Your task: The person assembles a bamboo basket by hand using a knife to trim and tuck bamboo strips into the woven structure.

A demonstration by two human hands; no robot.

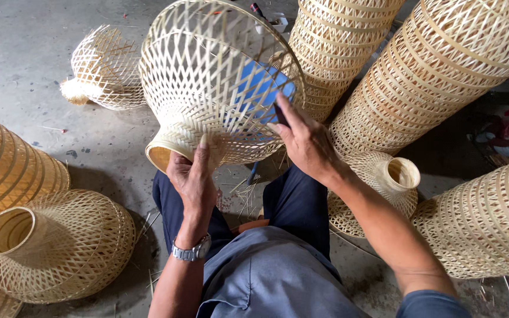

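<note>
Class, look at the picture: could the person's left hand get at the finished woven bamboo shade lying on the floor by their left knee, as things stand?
Probably yes. The left hand now grips the neck of the held shade, but bare floor lies between it and the floor shade, with nothing in between.

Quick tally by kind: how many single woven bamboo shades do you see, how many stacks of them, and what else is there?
Single woven bamboo shades: 4 (held shade, back-left shade, front-left shade, shade by the right knee)
Stacks of nested shades: 4 (left, top centre, top right, lower right)
Blue stool: 1
Wristwatch: 1
Total: 10
</note>
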